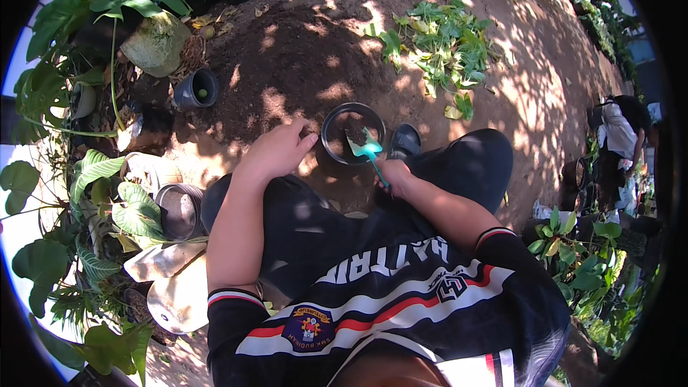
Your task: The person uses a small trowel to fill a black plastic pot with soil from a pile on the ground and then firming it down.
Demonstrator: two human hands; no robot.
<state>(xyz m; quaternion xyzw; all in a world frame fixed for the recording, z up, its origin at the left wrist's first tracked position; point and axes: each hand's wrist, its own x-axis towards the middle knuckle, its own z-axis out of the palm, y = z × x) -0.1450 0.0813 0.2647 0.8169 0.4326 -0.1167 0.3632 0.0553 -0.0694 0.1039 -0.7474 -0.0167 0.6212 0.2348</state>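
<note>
My right hand [395, 176] grips the handle of a teal garden trowel [368, 149]. The trowel's blade is inside a round black plastic plant pot [327, 142], which stands on the ground before me and holds some dark soil [338, 142]. Just left of the pot hovers or rests my left hand [285, 148], its thumb and fingers apart and nothing in it; whether it touches the ground cannot be told. Beyond both hands spreads a heap of dark soil [269, 59].
Cut green leaves [449, 43] lie in a pile at upper right. A small black pot [191, 91] lies tipped at left, near a mossy pot [157, 43]. Stacked pots [180, 215] and leafy plants line the left side. Another person [626, 129] bends at far right.
</note>
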